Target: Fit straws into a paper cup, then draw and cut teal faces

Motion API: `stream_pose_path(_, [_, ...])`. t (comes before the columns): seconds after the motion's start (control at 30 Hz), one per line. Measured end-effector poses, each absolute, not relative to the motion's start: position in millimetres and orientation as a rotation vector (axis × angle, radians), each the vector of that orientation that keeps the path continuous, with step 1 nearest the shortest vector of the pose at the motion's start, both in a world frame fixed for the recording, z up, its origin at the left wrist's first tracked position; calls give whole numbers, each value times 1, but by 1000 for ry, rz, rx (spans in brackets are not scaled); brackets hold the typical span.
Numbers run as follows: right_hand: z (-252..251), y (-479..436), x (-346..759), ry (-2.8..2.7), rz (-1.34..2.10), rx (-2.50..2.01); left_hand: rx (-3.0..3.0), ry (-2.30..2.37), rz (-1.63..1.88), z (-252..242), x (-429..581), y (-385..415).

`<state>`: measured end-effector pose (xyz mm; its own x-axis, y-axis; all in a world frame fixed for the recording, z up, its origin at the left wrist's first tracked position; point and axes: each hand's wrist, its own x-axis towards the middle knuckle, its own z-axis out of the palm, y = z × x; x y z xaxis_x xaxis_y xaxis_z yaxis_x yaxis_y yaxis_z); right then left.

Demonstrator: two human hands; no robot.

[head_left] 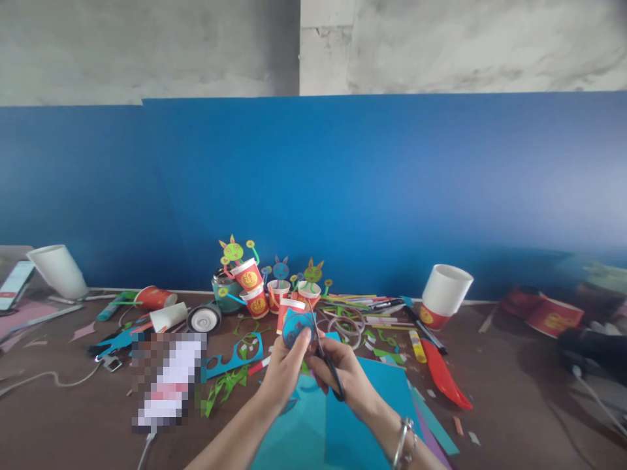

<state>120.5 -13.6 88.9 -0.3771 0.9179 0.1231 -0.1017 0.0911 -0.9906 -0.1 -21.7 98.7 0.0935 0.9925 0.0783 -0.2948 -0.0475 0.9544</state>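
Near the middle of the table, my left hand (288,358) pinches a small blue paper piece (292,326) with a drawing on it. My right hand (340,365) grips black-handled scissors (329,367), whose blades point up beside the paper's right edge. Below both hands lie blue paper sheets (365,411). Just behind the held paper stands a red and white cup (292,304). Further back are cups with paper animal faces, one green (232,252), one blue (281,269) and another green (313,274).
Stacked white cups (445,290) stand at the right, near a red item (443,375) and a glue stick (418,346). Sticks and pens (377,303) lie behind the hands. A blurred phone-like object (171,382), green scraps (228,385) and a round lid (204,320) are at the left.
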Motion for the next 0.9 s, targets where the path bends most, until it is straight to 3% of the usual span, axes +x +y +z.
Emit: stream_pose_path(0.9, [89, -8, 129, -1533, 1459, -845, 1233, 973, 1333, 95, -8, -15])
